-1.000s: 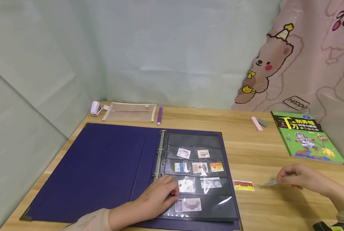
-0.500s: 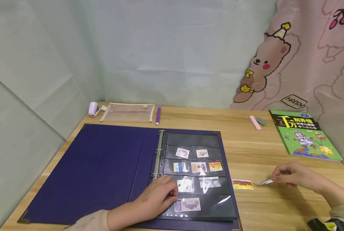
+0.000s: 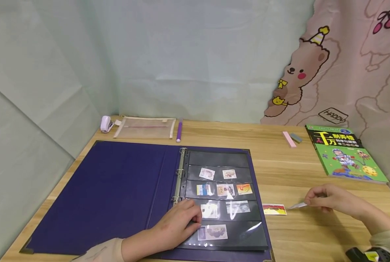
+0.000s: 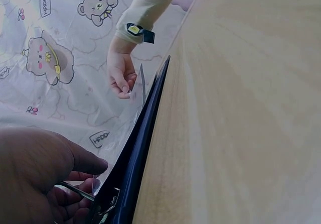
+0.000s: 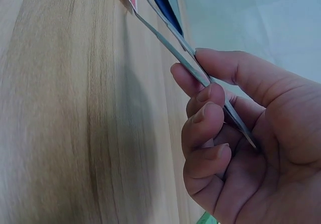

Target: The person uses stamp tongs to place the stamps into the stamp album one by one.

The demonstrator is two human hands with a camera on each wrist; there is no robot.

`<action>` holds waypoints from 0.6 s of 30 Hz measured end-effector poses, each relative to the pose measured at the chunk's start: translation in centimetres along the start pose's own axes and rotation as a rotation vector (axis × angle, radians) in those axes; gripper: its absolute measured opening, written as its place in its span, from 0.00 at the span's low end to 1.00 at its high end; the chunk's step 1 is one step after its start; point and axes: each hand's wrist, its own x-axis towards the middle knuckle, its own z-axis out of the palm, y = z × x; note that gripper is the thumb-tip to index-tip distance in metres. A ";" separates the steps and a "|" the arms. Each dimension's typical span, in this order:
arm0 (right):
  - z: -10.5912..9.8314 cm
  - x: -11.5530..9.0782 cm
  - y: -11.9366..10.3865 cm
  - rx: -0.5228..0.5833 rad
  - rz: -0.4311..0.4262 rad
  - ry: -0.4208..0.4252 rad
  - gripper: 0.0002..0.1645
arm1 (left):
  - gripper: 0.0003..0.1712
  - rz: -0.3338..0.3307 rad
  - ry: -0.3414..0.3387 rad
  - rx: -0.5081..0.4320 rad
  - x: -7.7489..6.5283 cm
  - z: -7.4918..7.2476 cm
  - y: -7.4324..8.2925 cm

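Note:
My right hand [image 3: 322,198] pinches metal tweezers [image 5: 185,58] between thumb and fingers. The two tips of the tweezers stand apart, one at the edge of a red and yellow stamp [image 3: 275,209]. That stamp lies on the table just right of a navy ring binder [image 3: 122,196]. My left hand [image 3: 178,223] rests at the lower left of the binder's black pocket page [image 3: 219,159], its fingers loosely curled. Several stamps, among them a purple-grey one [image 3: 217,232], sit in the clear strips. In the left wrist view, thin metal shows beside the left fingers [image 4: 67,196], partly hidden.
A green book [image 3: 345,153] lies at the right, near a pink stick [image 3: 289,139] and a small grey-blue block [image 3: 295,137]. Along the back are a purple marker [image 3: 180,131], a mesh zip pouch [image 3: 145,131] and a lilac stapler [image 3: 106,123]. Fabric walls stand behind.
My right hand has moved left, bringing the tweezers' tips from a short gap away to the stamp's right edge. The left hand stays on the page. The head view has shifted slightly.

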 end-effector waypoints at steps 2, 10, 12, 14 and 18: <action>0.0 0.0 0.0 0.004 0.003 -0.002 0.11 | 0.13 0.007 0.007 0.005 0.0 0.0 0.0; 0.0 0.3 -0.1 0.005 0.021 0.003 0.13 | 0.13 0.009 0.009 0.005 0.0 0.1 -0.1; 0.1 0.4 -0.2 0.008 0.008 0.000 0.12 | 0.13 0.009 0.008 0.004 0.0 0.1 -0.1; 0.1 0.4 -0.2 0.016 -0.012 -0.008 0.12 | 0.13 0.008 0.007 0.005 0.0 0.1 -0.1; 0.2 0.5 -0.2 0.030 -0.052 -0.020 0.12 | 0.12 0.000 -0.001 0.005 0.0 0.0 0.0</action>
